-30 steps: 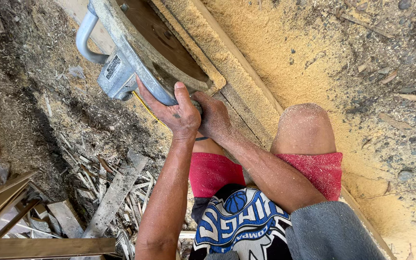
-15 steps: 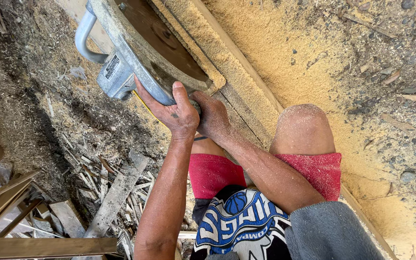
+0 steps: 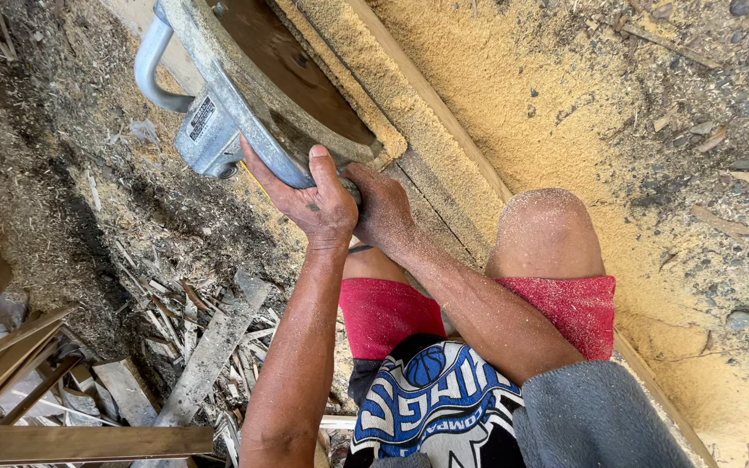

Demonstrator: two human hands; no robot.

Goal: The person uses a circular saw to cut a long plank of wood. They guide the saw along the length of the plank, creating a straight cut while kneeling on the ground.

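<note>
Under both hands' fingers (image 3: 322, 173) lies the grey saw's (image 3: 218, 121) edge.

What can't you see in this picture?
- Head view: the grey machine is cut off by the top edge.
- The right hand's fingers are hidden behind the left hand.
- The plank is partly buried under sawdust.
- The feet are hidden under the body.

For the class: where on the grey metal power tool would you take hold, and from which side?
Judging by shape, grip the curved tubular handle on the grey metal tool, coming from its open left side. It stands clear of the body, whereas both hands, left hand and right hand, crowd the lower rim.
</note>
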